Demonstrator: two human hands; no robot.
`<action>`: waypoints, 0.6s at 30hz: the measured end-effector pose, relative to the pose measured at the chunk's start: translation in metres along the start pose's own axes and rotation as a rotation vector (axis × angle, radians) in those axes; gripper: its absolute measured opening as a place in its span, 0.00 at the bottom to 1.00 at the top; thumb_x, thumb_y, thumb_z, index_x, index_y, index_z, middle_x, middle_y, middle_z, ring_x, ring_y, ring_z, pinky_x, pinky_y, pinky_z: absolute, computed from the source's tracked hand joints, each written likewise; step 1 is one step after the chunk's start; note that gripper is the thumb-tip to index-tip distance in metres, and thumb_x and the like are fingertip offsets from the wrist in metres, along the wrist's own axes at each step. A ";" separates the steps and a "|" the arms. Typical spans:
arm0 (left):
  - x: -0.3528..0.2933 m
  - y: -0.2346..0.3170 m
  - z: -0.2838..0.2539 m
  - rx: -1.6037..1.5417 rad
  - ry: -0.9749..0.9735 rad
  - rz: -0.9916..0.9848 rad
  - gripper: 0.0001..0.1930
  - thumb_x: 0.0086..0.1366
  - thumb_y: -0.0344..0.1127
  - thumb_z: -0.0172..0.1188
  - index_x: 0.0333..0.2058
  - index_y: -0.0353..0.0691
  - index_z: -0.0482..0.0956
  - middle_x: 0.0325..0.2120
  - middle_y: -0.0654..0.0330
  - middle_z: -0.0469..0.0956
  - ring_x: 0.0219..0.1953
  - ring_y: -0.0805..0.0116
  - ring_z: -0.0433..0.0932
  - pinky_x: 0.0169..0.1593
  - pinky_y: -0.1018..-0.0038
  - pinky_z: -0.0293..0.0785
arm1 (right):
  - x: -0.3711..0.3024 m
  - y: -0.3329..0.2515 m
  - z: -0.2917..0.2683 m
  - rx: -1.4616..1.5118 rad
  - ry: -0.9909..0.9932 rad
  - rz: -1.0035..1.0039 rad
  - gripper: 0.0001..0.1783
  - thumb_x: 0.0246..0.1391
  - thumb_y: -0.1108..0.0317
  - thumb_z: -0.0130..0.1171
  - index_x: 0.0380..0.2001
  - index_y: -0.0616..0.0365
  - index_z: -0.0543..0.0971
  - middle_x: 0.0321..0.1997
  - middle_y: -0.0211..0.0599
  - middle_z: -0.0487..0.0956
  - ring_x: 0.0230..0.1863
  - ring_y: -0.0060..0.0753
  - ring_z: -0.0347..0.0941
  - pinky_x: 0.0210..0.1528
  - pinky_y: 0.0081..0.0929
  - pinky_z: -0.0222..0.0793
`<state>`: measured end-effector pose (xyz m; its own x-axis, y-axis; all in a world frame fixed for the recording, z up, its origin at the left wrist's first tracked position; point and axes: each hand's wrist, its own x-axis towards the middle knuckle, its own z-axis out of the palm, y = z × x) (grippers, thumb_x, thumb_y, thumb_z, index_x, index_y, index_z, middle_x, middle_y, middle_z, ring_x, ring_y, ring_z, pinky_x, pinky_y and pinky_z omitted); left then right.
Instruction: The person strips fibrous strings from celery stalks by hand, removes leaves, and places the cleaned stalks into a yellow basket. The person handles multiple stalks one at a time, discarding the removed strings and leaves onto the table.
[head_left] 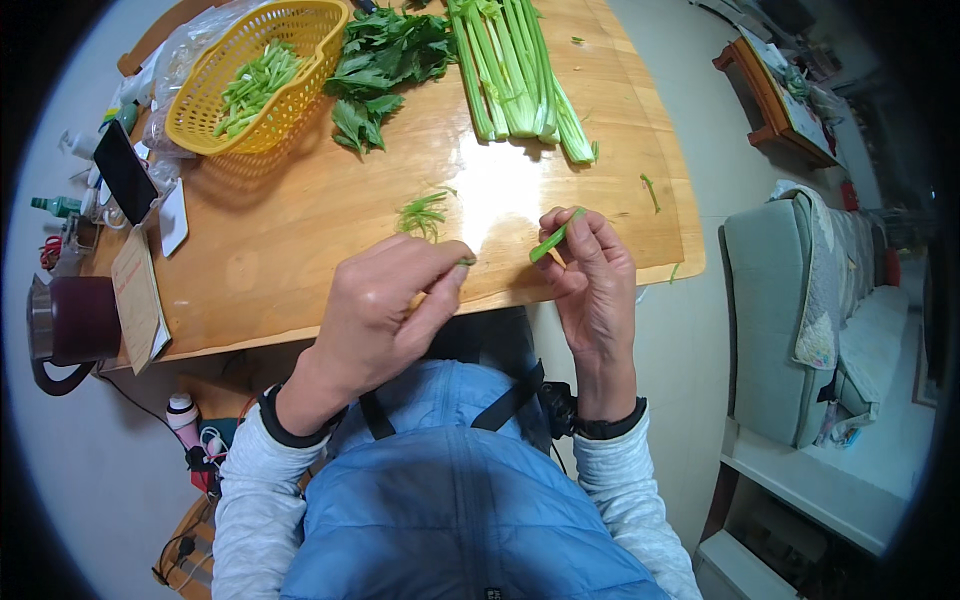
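Above the table's near edge, my right hand (592,275) holds a short green piece of celery stalk (556,236) between thumb and fingers. To its left and apart from it, my left hand (385,300) is closed in a pinch, thumb against forefinger. A tiny greenish bit, seemingly a celery scrap (466,262), shows at its fingertips; most of it is hidden. Just beyond the left hand lies a small pile of celery strings and scraps (424,214). Farther off, a bunch of long celery stalks (512,75) rests next to a heap of dark green celery leaves (392,60).
A yellow plastic basket (190,120) with cut celery pieces stands at the far left of the wooden table (300,250). A phone (125,172) leans near the left edge, by a notebook (140,290) and a dark red kettle (85,320). Right of the table stands a pale green sofa (770,310).
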<state>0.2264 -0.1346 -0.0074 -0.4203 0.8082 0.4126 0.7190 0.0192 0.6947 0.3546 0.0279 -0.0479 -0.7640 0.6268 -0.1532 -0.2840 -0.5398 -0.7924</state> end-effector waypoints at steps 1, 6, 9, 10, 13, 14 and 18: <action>-0.001 -0.001 -0.002 -0.009 0.006 -0.019 0.07 0.57 0.24 0.59 0.35 0.34 0.80 0.22 0.53 0.77 0.24 0.59 0.76 0.29 0.70 0.71 | 0.001 0.000 -0.002 0.020 0.044 -0.011 0.09 0.60 0.64 0.57 0.38 0.58 0.77 0.40 0.33 0.76 0.38 0.22 0.72 0.39 0.20 0.71; -0.004 -0.007 -0.011 -0.172 0.085 -0.220 0.07 0.62 0.26 0.56 0.38 0.32 0.79 0.26 0.55 0.80 0.28 0.68 0.80 0.32 0.75 0.73 | 0.006 -0.007 -0.003 0.110 0.025 -0.051 0.10 0.60 0.66 0.58 0.40 0.60 0.77 0.38 0.32 0.77 0.30 0.19 0.72 0.33 0.17 0.69; -0.009 -0.018 -0.010 -0.294 0.114 -0.295 0.09 0.66 0.29 0.53 0.42 0.31 0.77 0.29 0.55 0.81 0.31 0.71 0.80 0.35 0.78 0.74 | 0.003 -0.018 0.011 0.001 -0.003 -0.023 0.10 0.60 0.67 0.58 0.41 0.61 0.76 0.37 0.34 0.77 0.31 0.22 0.74 0.34 0.19 0.71; -0.012 -0.023 -0.010 -0.327 0.115 -0.318 0.10 0.68 0.30 0.52 0.44 0.31 0.75 0.30 0.55 0.82 0.32 0.72 0.81 0.36 0.78 0.75 | 0.003 -0.024 0.019 -0.078 0.041 0.005 0.10 0.59 0.67 0.58 0.41 0.62 0.76 0.37 0.35 0.77 0.31 0.23 0.74 0.34 0.20 0.72; -0.017 -0.038 -0.018 -0.610 0.266 -0.397 0.12 0.70 0.33 0.50 0.48 0.31 0.71 0.31 0.54 0.82 0.33 0.72 0.80 0.39 0.79 0.74 | 0.007 -0.049 0.052 -0.160 -0.163 -0.202 0.10 0.59 0.70 0.58 0.41 0.65 0.75 0.36 0.38 0.78 0.34 0.27 0.77 0.38 0.24 0.76; -0.017 -0.043 -0.021 -0.645 0.291 -0.424 0.12 0.71 0.33 0.50 0.48 0.32 0.70 0.32 0.54 0.82 0.33 0.73 0.80 0.39 0.79 0.74 | 0.013 -0.060 0.065 -0.236 -0.230 -0.298 0.10 0.59 0.71 0.58 0.41 0.65 0.75 0.37 0.40 0.79 0.35 0.28 0.78 0.39 0.26 0.77; -0.006 -0.053 -0.026 -0.656 0.399 -0.507 0.11 0.71 0.36 0.49 0.46 0.35 0.70 0.35 0.54 0.82 0.33 0.77 0.77 0.40 0.79 0.72 | 0.077 -0.080 0.138 -0.523 -0.452 -0.499 0.16 0.60 0.69 0.55 0.49 0.66 0.73 0.45 0.46 0.77 0.44 0.36 0.78 0.50 0.31 0.77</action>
<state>0.1762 -0.1557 -0.0313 -0.8469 0.5288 0.0556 -0.0104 -0.1210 0.9926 0.2383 0.0420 0.0849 -0.8099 0.3777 0.4488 -0.4299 0.1384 -0.8922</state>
